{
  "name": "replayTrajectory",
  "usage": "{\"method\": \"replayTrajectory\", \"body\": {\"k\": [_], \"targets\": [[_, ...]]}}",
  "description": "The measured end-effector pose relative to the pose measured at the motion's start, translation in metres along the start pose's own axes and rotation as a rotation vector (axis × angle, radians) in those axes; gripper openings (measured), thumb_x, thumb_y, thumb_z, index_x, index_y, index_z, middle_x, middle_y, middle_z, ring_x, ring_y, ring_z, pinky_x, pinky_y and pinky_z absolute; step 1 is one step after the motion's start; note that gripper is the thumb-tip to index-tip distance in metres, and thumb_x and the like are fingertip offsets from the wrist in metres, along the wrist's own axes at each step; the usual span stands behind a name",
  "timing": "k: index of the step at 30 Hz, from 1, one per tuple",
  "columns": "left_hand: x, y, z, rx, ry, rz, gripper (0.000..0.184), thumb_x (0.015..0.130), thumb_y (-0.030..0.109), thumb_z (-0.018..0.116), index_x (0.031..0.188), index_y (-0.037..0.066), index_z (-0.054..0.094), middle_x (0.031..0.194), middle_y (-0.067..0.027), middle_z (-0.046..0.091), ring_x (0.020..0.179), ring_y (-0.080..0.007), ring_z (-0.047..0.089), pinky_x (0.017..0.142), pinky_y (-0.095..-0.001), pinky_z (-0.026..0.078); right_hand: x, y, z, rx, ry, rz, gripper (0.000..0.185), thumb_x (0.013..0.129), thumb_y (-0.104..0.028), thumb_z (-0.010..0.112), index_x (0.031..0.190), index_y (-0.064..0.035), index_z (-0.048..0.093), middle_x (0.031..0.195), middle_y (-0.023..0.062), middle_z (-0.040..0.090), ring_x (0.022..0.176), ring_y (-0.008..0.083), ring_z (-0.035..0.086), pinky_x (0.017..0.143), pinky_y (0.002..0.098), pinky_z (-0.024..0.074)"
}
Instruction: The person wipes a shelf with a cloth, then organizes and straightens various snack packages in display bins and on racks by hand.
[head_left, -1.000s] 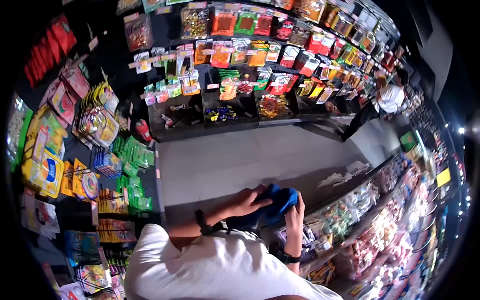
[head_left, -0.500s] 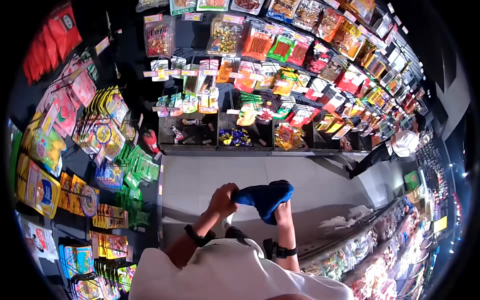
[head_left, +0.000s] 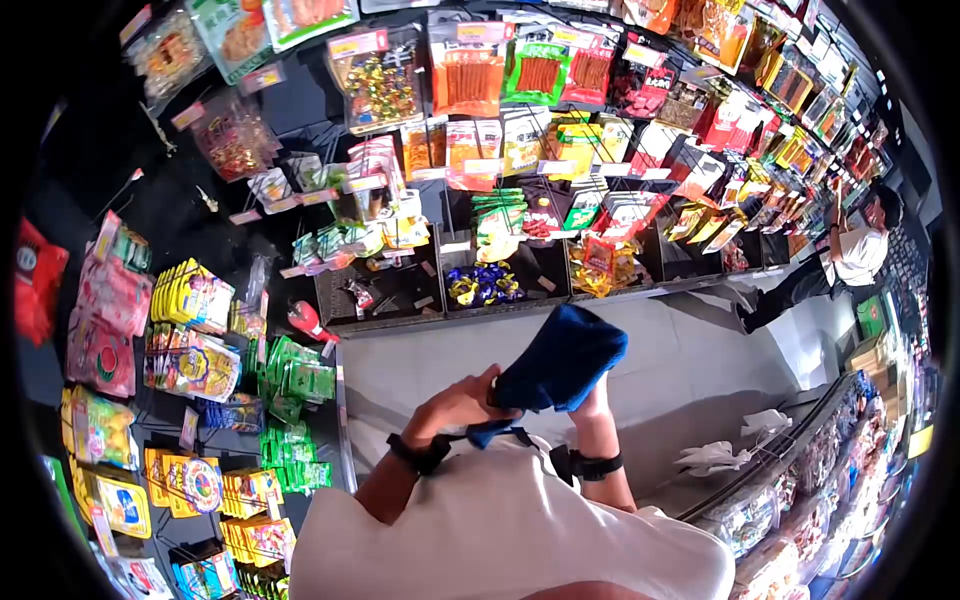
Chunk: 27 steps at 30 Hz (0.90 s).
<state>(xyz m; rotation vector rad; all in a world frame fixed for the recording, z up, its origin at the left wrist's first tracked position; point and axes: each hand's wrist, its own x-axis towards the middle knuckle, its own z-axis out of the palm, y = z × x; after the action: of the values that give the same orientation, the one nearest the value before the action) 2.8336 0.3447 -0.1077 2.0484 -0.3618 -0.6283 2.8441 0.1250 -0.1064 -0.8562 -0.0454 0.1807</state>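
Note:
A dark blue cloth (head_left: pixel 565 360) is held up in front of my chest, spread out with a loose end hanging at the lower left. The fingers of my left hand (head_left: pixel 462 405) are closed around its left edge. My right hand (head_left: pixel 595 405) is under the right side of the cloth, which covers most of its fingers. Both wrists wear black straps.
Ahead, a shelf wall of hanging snack packets (head_left: pixel 465 85) stands above low black bins (head_left: pixel 390 320). More packets (head_left: pixel 195 360) hang at the left. White plastic bags (head_left: pixel 715 458) lie by the right-hand display. A person (head_left: pixel 860 250) stands farther off at the right.
The cloth has gone from bunched over my right hand to spread wider and higher. My view has turned, so the shelves sit differently in it.

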Motion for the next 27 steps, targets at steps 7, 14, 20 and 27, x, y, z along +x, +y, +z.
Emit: {"method": "replayTrajectory", "body": {"k": [7,14,20,27], "targets": [[0.135,-0.086,-0.011,-0.819,0.29,0.153,0.045,0.088,0.024,0.069,0.111,0.002,0.038,0.086,-0.0145,0.065,0.081,-0.0289,0.066,0.072,-0.0367,0.051,0.083,-0.006,0.027,0.207,-0.117,0.148,0.059,0.098,-0.048,0.045,0.139,-0.0057,0.042,0.137,0.0116,0.051,0.122,0.0247,0.052,0.107,0.0421,0.041],[0.228,-0.014,-0.13,-1.348,0.43,0.297,0.055,0.089,0.021,0.069,0.124,0.002,0.031,0.096,-0.0114,0.064,0.09,-0.0243,0.064,0.08,-0.0348,0.052,0.209,0.01,0.042,0.543,0.018,0.219,0.073,0.093,-0.063,0.041,0.142,-0.0081,0.041,0.142,0.0117,0.048,0.127,0.0282,0.048,0.112,0.0415,0.0341],[0.309,0.033,-0.17,-0.616,0.604,0.692,0.082,0.08,0.005,0.074,0.147,0.008,0.026,0.134,-0.0127,0.045,0.121,-0.026,0.05,0.104,-0.0358,0.04,0.265,-0.023,0.004,0.177,0.109,0.094,0.069,0.097,-0.056,0.039,0.147,-0.0081,0.033,0.144,0.0093,0.045,0.129,0.0252,0.046,0.111,0.0412,0.035],[0.408,0.059,-0.227,0.101,0.947,0.48,0.055,0.079,0.006,0.065,0.13,0.003,0.043,0.123,-0.0236,0.046,0.112,-0.0414,0.049,0.096,-0.0486,0.04,0.332,-0.108,-0.014,0.251,0.187,-0.032,0.057,0.1,-0.046,0.034,0.133,-0.0013,0.047,0.126,0.0175,0.058,0.111,0.0286,0.06,0.097,0.0415,0.0483]]}}
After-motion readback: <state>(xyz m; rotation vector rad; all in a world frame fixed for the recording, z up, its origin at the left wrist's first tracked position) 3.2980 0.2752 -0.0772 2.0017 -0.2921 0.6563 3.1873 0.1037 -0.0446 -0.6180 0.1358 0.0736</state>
